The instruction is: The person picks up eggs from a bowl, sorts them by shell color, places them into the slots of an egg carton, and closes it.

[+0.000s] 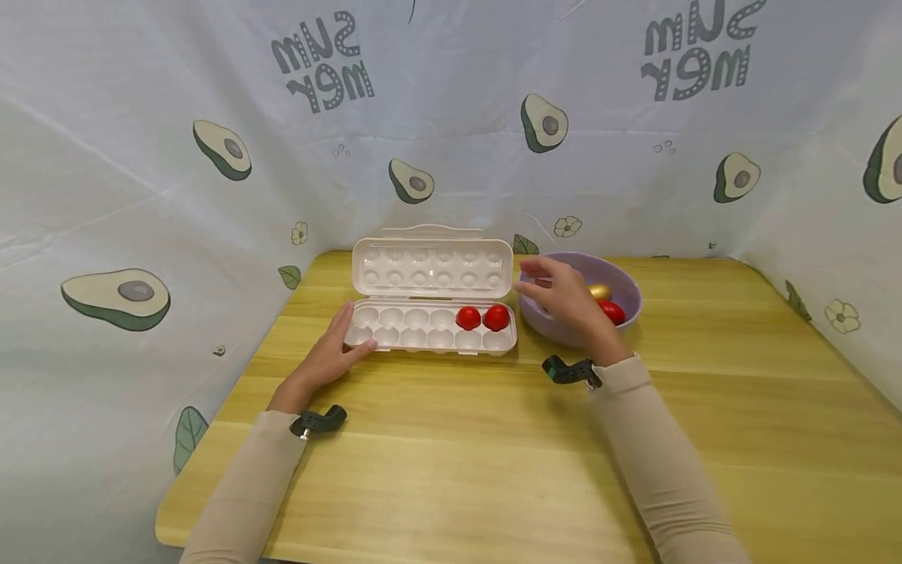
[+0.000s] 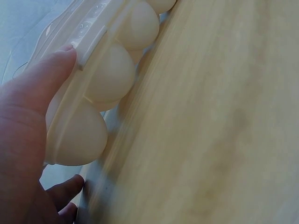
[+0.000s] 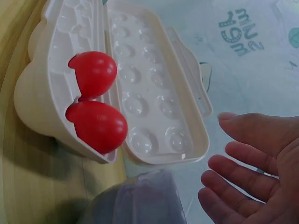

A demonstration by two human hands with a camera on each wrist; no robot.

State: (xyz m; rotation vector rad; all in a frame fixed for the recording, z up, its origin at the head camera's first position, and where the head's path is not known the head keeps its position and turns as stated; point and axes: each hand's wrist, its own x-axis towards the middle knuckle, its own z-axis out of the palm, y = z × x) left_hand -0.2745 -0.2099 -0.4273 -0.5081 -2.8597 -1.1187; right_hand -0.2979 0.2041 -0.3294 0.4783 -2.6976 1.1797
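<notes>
A white plastic egg carton [image 1: 428, 346] lies with its lid [image 1: 433, 268] raised at the back. Two red eggs [image 1: 496, 317] sit side by side in the right end of its back row; the other cups hold nothing. My left hand [image 1: 326, 354] grips the carton's left end, thumb on the front rim and fingers along the side. Over the left side of a purple bowl [image 1: 632, 291] is my right hand [image 1: 564, 294], its fingers apart and holding nothing in the right wrist view. Inside the bowl show a gold egg [image 1: 600, 292] and a red egg [image 1: 611, 312]; the hand hides part of the interior.
Carton and bowl stand close together toward the back of a wooden table [image 1: 437, 454]. A white curtain [image 1: 465, 117] printed with avocados hangs behind and at both sides. Each wrist wears a dark camera mount [image 1: 320, 421].
</notes>
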